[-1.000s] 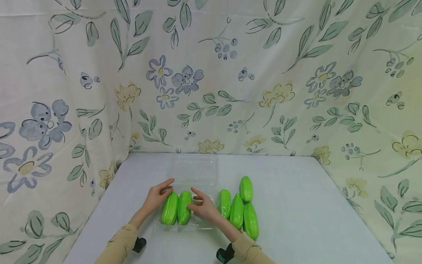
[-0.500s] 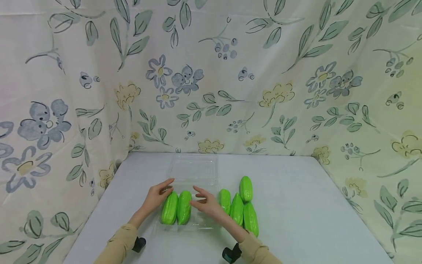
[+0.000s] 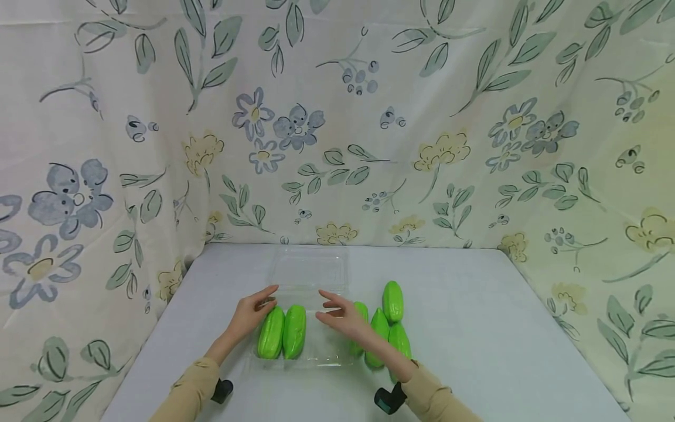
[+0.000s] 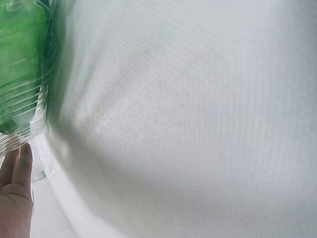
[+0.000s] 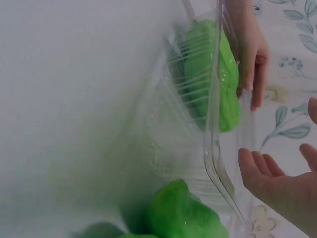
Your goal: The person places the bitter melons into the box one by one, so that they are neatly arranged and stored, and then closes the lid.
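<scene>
Two glossy, bright green cucumber-shaped pieces, the left one and the right one, lie side by side in the left part of a clear plastic clamshell box. At the box's back left corner my left hand rests its fingers on the rim, just above the left piece; the left wrist view shows its fingertips touching the ribbed plastic. My right hand hovers over the right side of the box, fingers spread and holding nothing. In the right wrist view its fingers are apart from the green piece.
The box's transparent lid lies folded back behind it. Right of the box are several more green pieces, one farther back and another partly behind my right forearm. A floral curtain borders the white table.
My right hand has let go of the right green piece in the box and drawn away to the right and slightly back. The left hand keeps its place.
</scene>
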`<state>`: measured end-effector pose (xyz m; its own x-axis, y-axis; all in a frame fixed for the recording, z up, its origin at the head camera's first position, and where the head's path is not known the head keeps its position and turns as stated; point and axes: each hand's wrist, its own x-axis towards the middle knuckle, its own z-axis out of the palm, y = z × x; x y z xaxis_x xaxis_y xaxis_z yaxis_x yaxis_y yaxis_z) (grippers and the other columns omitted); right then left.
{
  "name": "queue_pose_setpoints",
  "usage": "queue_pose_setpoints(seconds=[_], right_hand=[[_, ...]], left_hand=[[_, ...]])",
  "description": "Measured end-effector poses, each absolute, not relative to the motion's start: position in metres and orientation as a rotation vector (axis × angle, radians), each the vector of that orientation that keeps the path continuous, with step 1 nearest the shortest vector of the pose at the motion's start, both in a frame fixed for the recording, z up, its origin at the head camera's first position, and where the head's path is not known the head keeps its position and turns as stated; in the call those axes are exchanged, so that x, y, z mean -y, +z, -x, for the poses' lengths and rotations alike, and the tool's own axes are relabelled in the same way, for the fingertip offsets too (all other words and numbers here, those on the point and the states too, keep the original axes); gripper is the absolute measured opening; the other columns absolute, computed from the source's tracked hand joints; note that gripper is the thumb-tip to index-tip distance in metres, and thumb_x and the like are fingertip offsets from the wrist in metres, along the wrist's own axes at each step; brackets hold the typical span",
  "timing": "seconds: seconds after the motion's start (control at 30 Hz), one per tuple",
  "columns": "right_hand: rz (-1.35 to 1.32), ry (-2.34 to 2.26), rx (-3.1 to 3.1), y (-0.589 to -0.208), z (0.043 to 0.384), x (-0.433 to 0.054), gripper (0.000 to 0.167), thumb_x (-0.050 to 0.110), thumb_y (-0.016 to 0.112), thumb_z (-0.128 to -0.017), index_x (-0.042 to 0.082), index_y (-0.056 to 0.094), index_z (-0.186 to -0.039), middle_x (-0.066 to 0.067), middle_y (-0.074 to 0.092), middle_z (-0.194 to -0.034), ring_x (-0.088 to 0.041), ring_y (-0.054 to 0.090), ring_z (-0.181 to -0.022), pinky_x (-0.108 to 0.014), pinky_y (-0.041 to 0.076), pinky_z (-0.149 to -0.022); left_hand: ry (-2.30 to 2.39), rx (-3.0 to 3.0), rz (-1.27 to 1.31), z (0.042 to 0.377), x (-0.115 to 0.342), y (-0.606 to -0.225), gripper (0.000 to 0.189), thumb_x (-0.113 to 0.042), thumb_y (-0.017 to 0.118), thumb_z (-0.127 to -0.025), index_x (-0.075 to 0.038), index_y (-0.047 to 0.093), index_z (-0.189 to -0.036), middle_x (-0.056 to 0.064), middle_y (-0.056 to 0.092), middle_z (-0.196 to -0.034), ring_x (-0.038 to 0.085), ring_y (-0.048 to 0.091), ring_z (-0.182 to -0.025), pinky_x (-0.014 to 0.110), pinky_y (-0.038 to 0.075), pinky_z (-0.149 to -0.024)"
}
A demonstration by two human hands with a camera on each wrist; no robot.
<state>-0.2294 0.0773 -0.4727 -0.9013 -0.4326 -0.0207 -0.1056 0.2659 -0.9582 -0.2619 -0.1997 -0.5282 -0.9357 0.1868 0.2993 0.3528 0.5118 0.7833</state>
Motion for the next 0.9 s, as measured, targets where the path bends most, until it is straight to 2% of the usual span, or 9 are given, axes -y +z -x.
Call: queue_pose_setpoints(seconds=[0.27,0.43,0.63,0.8,0.9], right_hand=[[0.438,-1.719,-2.241,-0.462,0.229,-0.095,0.057,0.028,0.060,-0.094,0.015,0.040,-0.145,-0.025,0.050,-0.135,-0.032,0.059,-0.114,-0.041,0.058,-0.089],[0.395,-1.781,-2.160,-0.452,0.231,-0.106,0.057,0.028,0.059,-0.095,0.016,0.038,-0.146,-0.024,0.047,-0.136,-0.035,0.055,-0.117,-0.048,0.054,-0.096],[0.310,-1.794,-2.193,-0.449,0.236,-0.121,0.056,0.029,0.060,-0.094,0.017,0.039,-0.145,-0.023,0.048,-0.137,-0.030,0.057,-0.115,-0.047,0.054,-0.095],[0.267,-1.824,-2.198,-0.452,0.240,-0.133,0.056,0.024,0.059,-0.095,0.014,0.038,-0.146,-0.026,0.045,-0.138,-0.039,0.052,-0.119,-0.051,0.052,-0.098],[0.205,-1.854,-2.202,-0.453,0.242,-0.138,0.057,0.024,0.059,-0.094,0.013,0.037,-0.146,-0.027,0.045,-0.136,-0.039,0.051,-0.120,-0.052,0.050,-0.100]], left_hand=[[-1.407,2.556,0.465,0.262,0.199,-0.529,0.043,-0.005,0.062,-0.090,-0.001,0.054,-0.132,0.019,0.053,-0.136,0.035,0.064,-0.108,0.040,0.057,-0.089],[-1.394,2.548,0.469,0.263,0.198,-0.529,0.043,-0.005,0.063,-0.090,-0.001,0.054,-0.132,0.018,0.054,-0.135,0.035,0.064,-0.107,0.040,0.058,-0.088],[-1.401,2.549,0.491,0.263,0.199,-0.530,0.043,-0.005,0.062,-0.091,-0.002,0.054,-0.132,0.017,0.054,-0.136,0.034,0.064,-0.107,0.038,0.058,-0.088],[-1.422,2.546,0.494,0.263,0.200,-0.529,0.043,-0.006,0.062,-0.091,-0.001,0.054,-0.132,0.017,0.054,-0.136,0.034,0.064,-0.108,0.038,0.057,-0.089],[-1.433,2.542,0.491,0.263,0.201,-0.529,0.043,-0.006,0.062,-0.091,-0.001,0.054,-0.132,0.017,0.054,-0.136,0.034,0.064,-0.108,0.038,0.057,-0.089]])
